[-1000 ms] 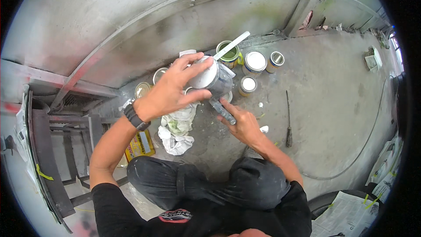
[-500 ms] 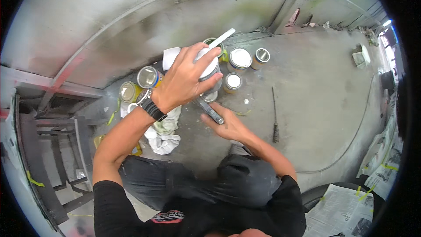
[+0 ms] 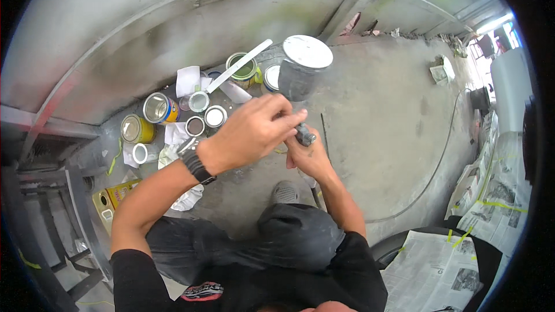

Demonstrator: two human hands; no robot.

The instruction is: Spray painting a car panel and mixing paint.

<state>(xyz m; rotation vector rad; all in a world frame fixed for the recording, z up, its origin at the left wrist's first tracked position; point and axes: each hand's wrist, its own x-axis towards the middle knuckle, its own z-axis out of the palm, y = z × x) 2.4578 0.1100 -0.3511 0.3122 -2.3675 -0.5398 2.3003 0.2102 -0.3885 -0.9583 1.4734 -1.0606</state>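
My right hand (image 3: 312, 153) is closed around a spray gun (image 3: 305, 136), whose metal rear end points toward me. On top of the gun sits a dark cup (image 3: 298, 81) with a white lid (image 3: 307, 51), held upright in front of me. Bent toward the gun's rear end, the fingers of my left hand (image 3: 257, 130) are closed and touch it at thumb and fingertips. The gun's front and trigger are hidden behind the hands. Left of the cup, a long pale stirring stick (image 3: 240, 66) leans in a small cup of grey liquid (image 3: 199, 101) on the floor.
Several cans stand by the wall: a green-lined can (image 3: 243, 69), a blue-and-yellow can (image 3: 161, 108), a yellow can (image 3: 137, 129). White rags (image 3: 188, 196) lie near my knee. A hose (image 3: 416, 199) curves across the floor at right, near newspaper-covered parts (image 3: 436, 268).
My left hand has come down from the cup's lid to the spray gun's rear end. The gun and cup have moved right. The view has also shifted, showing more of the right side.
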